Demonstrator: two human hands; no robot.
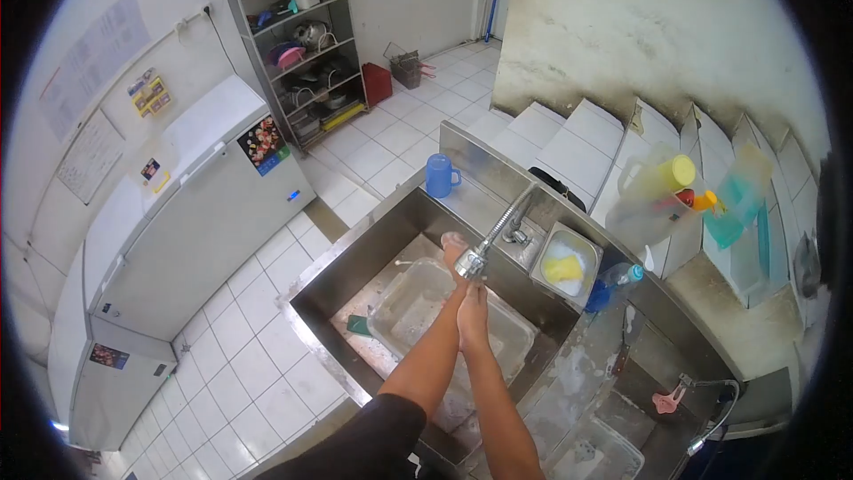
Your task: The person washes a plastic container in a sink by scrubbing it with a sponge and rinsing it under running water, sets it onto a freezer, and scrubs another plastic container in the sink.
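My left hand (455,244) reaches past the faucet head (470,264), over the far side of the sink basin. It looks pale and wet, and its fingers do not show clearly. My right hand (474,302) is just below the faucet head, close against my left forearm; the faucet partly hides its fingers. Below my arms, a translucent plastic tub (400,307) lies in the steel sink (306,298). A dark green pad (359,325) is beside the tub's left end.
A blue mug (439,176) stands on the sink's back ledge. Right of the faucet is a steel pan (581,247) with a yellow sponge (562,268) and suds. Beside it stands a blue bottle (604,293). A second basin holds a clear container (613,453). White freezers (204,213) line the left.
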